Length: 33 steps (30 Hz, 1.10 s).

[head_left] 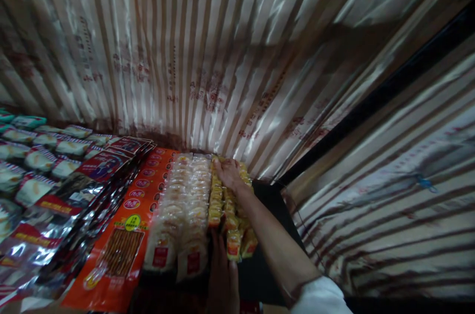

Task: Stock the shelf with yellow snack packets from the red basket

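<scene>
Rows of small yellow packets stand packed face to face on a dark surface. My right hand reaches over them from the right and rests on their far end, thumb and fingers apart. At the near end of the leftmost yellow row, my left hand points forward with its fingers stretched out. Its fingertips appear to touch the front packet; shadow hides the exact contact. Neither hand is wrapped round a packet. Just left of the yellow rows lie two rows of clear-wrapped pale packets with red labels.
An orange snack bag lies left of the pale rows. Beyond it are a fanned stack of dark, shiny bags and several white packs. A striped plastic curtain hangs behind, crossed on the right by a dark pole.
</scene>
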Tool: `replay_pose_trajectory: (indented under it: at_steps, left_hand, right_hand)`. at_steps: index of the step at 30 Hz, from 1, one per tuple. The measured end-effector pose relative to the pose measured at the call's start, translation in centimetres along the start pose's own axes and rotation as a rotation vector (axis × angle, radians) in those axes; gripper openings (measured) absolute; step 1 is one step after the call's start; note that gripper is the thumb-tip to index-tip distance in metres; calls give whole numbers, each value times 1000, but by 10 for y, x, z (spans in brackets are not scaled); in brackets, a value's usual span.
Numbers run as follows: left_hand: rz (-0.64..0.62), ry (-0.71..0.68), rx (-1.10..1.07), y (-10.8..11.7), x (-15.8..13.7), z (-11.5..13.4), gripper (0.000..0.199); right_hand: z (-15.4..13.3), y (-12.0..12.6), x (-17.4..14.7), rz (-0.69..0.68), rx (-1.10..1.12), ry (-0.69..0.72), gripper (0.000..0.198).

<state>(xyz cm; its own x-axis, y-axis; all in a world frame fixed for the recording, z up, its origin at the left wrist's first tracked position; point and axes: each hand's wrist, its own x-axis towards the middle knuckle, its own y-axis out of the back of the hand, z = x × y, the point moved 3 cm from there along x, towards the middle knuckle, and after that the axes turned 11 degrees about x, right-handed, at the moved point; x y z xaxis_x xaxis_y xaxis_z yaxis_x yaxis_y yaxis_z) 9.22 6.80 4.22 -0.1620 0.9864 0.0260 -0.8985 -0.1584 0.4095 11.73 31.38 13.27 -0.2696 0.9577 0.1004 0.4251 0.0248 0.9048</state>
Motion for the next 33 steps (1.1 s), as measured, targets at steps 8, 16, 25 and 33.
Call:
replay_pose_trajectory:
  at_steps: [8,16,25,33]
  left_hand:
    - [-1,18,2,-4,4,0,29]
    - [-9,14,14,-6,2,-3,29]
    - [10,54,34,-11,3,-6,32]
    - [23,55,44,-20,-2,-12,57]
  right_hand:
    - [7,-3,8,56,82,-6,54]
    - [1,1,22,51,66,-86,56]
    - [-1,4,17,20,141,-37,56]
    - [-17,36,-90,207,247,327,32]
